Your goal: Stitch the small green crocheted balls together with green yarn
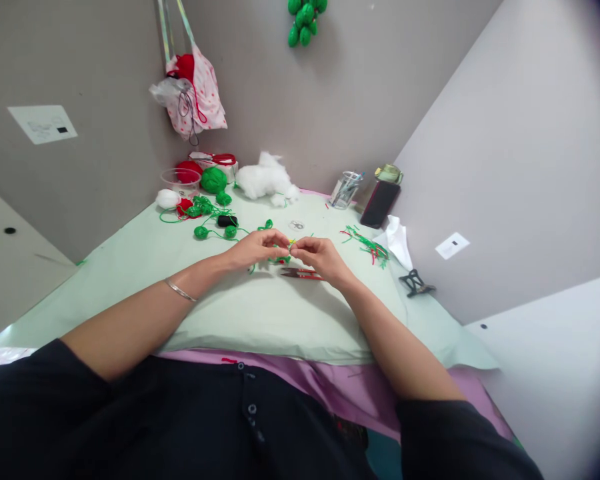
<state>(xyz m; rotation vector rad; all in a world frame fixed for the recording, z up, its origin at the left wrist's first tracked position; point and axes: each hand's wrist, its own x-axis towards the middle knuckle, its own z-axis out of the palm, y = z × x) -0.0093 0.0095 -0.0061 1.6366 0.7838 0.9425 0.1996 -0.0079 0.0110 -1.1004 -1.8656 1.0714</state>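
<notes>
here: left hand (260, 247), right hand (323, 257) pinching small green yarn piece (280, 259) (seemingly steadying it); red-handled metal snips (306, 274) below both.

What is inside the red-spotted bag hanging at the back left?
Red yarn shows at the mouth of the bag; whatever lies deeper is covered by its fabric and cannot be seen.

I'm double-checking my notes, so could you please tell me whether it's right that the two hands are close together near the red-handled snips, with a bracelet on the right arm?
Not quite: the bracelet is on the left arm, as the head view shows. The rest holds: the left hand and right hand are close together near the red-handled snips.
</notes>
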